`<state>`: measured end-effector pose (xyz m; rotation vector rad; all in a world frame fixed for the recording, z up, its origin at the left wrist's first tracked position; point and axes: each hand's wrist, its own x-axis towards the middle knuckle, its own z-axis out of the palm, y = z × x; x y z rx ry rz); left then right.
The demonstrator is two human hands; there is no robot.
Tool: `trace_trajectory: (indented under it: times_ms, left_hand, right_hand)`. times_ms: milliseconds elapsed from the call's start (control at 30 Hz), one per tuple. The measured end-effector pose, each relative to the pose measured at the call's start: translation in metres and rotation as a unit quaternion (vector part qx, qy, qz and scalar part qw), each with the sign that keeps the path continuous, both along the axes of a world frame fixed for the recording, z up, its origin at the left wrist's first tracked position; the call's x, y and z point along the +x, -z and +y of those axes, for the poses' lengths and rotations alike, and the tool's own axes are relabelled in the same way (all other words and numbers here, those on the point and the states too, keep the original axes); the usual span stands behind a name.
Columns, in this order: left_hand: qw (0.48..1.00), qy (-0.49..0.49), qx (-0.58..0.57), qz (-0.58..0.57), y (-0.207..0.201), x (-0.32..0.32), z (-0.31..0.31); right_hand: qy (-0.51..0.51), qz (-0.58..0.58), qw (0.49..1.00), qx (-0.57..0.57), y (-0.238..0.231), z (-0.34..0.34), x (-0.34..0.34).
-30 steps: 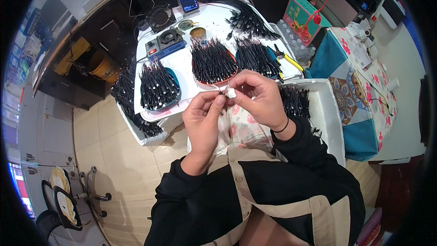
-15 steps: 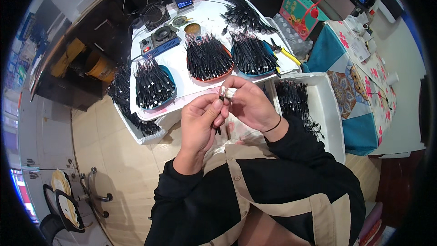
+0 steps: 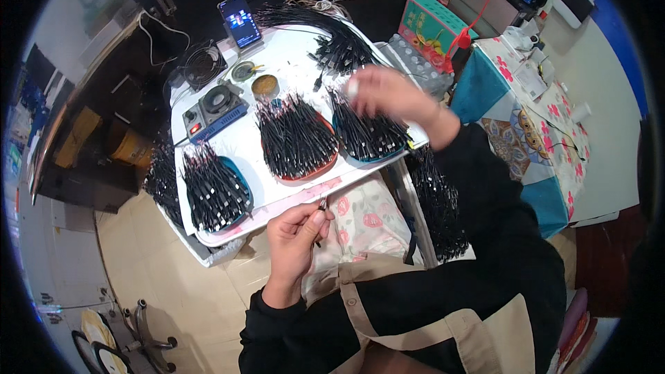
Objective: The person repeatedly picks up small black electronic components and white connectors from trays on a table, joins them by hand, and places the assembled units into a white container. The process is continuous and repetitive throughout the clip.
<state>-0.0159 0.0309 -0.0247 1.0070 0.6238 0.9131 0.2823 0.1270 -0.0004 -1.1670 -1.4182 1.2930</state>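
My left hand [image 3: 296,241] is closed in front of the table edge, pinching a short black cable [image 3: 323,203]. The cable's metal-looking tip sticks up past the thumb, and most of the rest is hidden by the fingers. My right hand [image 3: 398,99] is raised over the right-hand blue tray of black cables [image 3: 370,131], smeared by motion. Something white shows on one of its fingertips. Whether it holds anything cannot be made out. An orange tray of black cables [image 3: 298,142] lies between the hands, and another blue-tray bundle [image 3: 215,194] is at the left.
Behind the trays are a small blue heater [image 3: 215,111] with a red light, a round tin [image 3: 264,86], a lit phone [image 3: 239,21] and a loose cable heap [image 3: 339,41]. A foam box of cables [image 3: 440,208] stands right of my lap, beside a patterned cloth-covered table [image 3: 478,83].
My right hand has left the left hand and moved up and right over the right tray. The left hand keeps the cable, slightly lower in view. The whole view has shifted.
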Motion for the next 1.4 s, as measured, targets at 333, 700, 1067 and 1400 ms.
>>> trace_trajectory:
  times_ms: [333,700,1067,1400]
  left_hand:
    - [0.996,-0.022,-0.085,-0.021,0.014,-0.001,0.018]
    - [0.993,-0.029,-0.095,-0.056,0.013,0.001,0.018]
    - [0.984,-0.116,-0.021,-0.133,-0.035,0.005,0.022]
    - [0.946,-0.217,0.168,-0.171,-0.088,-0.017,0.035]
  right_hand:
    - [0.262,-0.585,0.763,-0.081,0.071,0.181,0.136]
    - [0.307,-0.525,0.793,-0.027,0.059,0.193,0.130]
    - [0.096,-0.129,0.954,0.252,-0.091,0.010,-0.004]
    - [0.021,-0.232,0.961,0.148,0.041,-0.174,-0.172]
